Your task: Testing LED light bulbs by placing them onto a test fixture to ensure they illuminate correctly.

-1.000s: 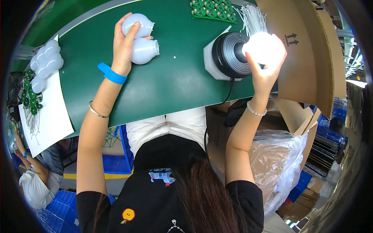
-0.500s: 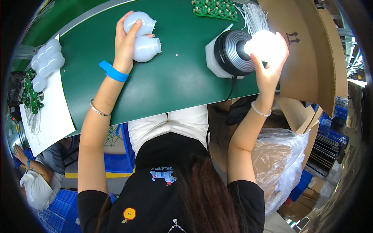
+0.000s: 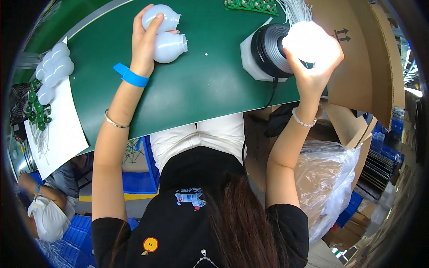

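My left hand [image 3: 143, 49] is closed around two white bulb globes, over the left part of the green table [image 3: 210, 89]. The upper globe [image 3: 157, 18] lies under my thumb; the lower globe [image 3: 167, 48] sits just below it, its open rim facing right. My right hand [image 3: 315, 78] grips a brightly glowing light bulb [image 3: 306, 41]; glare washes out its outline and my fingertips. Beside it stands a black round device [image 3: 271, 51] with a ribbed silver face, resting against a white foam block [image 3: 248, 62]. Whether bulb and device touch, I cannot tell.
A cardboard box [image 3: 357, 67] walls off the right side. Behind the device lie white wires [image 3: 297, 12] and a green circuit-board panel [image 3: 252, 5]. Far left, more globes [image 3: 56, 67] and small green boards [image 3: 36, 107] lie by a white sheet [image 3: 65, 129]. Another person [image 3: 47, 214] sits lower left.
My right hand and the glowing bulb have shifted slightly right, and the hand has turned. My left hand still holds both globes. The whole view has moved a little.
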Available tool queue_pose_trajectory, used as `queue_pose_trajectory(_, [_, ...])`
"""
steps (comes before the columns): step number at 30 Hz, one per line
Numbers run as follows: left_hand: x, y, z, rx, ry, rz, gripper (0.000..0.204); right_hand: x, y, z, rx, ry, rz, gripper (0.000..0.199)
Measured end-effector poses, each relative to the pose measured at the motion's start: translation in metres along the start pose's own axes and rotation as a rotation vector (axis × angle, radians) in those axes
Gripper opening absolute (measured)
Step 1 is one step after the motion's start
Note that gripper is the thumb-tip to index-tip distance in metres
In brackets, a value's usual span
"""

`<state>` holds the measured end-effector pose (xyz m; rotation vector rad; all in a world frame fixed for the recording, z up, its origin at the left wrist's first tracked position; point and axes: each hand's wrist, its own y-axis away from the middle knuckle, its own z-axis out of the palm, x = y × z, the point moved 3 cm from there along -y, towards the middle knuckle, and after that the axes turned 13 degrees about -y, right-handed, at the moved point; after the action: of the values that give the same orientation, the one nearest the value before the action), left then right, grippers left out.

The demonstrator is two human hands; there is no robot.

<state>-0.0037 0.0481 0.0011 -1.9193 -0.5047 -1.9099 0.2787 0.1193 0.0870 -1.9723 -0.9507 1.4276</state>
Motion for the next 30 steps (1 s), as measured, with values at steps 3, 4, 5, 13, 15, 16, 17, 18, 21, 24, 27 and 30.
queue_pose_trajectory(3, [0.000, 0.000, 0.000, 0.005, -0.029, 0.000, 0.056, 0.001, -0.002, 0.006, 0.014, -0.018, -0.080, 0.079])
queue_pose_trajectory(4, [0.000, 0.000, 0.000, 0.005, -0.030, 0.001, 0.056, 0.001, -0.003, 0.006, 0.017, -0.013, -0.080, 0.079])
queue_pose_trajectory(5, [0.000, 0.000, 0.000, 0.004, -0.032, 0.002, 0.056, -0.001, -0.003, 0.008, -0.023, 0.074, -0.103, 0.078])
queue_pose_trajectory(13, [0.001, 0.002, 0.001, 0.017, -0.036, -0.009, 0.054, -0.006, -0.011, 0.004, -0.081, 0.136, -0.025, 0.070])
queue_pose_trajectory(15, [0.001, 0.001, 0.001, 0.016, -0.043, -0.001, 0.054, -0.009, -0.011, 0.000, -0.117, 0.153, 0.005, 0.068])
queue_pose_trajectory(16, [0.001, 0.001, 0.001, 0.014, -0.039, -0.008, 0.054, -0.010, -0.011, -0.001, -0.129, 0.159, 0.014, 0.068])
queue_pose_trajectory(17, [0.001, 0.001, 0.001, 0.012, -0.034, -0.017, 0.055, -0.010, -0.011, -0.003, -0.141, 0.154, 0.031, 0.067])
queue_pose_trajectory(18, [0.000, 0.001, 0.001, 0.012, -0.034, -0.018, 0.055, -0.010, -0.010, -0.003, -0.148, 0.152, 0.040, 0.067])
queue_pose_trajectory(21, [0.000, 0.000, 0.000, 0.005, -0.059, -0.011, 0.055, -0.005, -0.009, -0.005, -0.150, 0.137, 0.056, 0.067])
queue_pose_trajectory(24, [-0.001, 0.000, 0.000, -0.004, -0.049, -0.002, 0.055, 0.003, -0.011, -0.006, -0.182, 0.112, 0.063, 0.068])
queue_pose_trajectory(27, [-0.002, 0.000, -0.001, 0.007, -0.046, 0.011, 0.056, 0.006, -0.012, -0.012, -0.234, 0.088, 0.045, 0.068])
queue_pose_trajectory(30, [-0.002, 0.000, -0.002, 0.008, -0.067, 0.027, 0.056, 0.013, -0.016, -0.015, -0.277, 0.045, 0.180, 0.070])
